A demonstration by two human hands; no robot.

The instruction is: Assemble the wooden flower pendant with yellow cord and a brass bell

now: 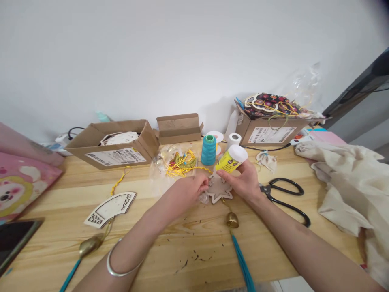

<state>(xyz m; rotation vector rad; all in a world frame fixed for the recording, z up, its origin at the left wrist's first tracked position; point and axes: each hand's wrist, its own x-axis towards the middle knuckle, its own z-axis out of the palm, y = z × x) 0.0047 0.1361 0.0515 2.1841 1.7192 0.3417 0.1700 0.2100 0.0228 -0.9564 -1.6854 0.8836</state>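
My right hand (244, 180) is closed around a white glue bottle (229, 160) with a yellow label, tipped so its base points up and its lower end is over a flower-shaped wooden piece (217, 188). At that piece's left edge my left hand (196, 185) has its fingers curled together; what they pinch is hidden. Yellow cord runs close to these fingers. From the wooden piece's lower tip hangs a brass bell (232, 220) with a teal tassel (241, 259), lying on the table.
Black-handled scissors (281, 194) lie right of my right hand, before cream cloth (343, 182). A teal thread spool (208, 151) and bagged cords (182, 162) stand behind. Cardboard boxes (112, 152) line the wall. A fan-shaped wooden pendant (112, 209) lies left.
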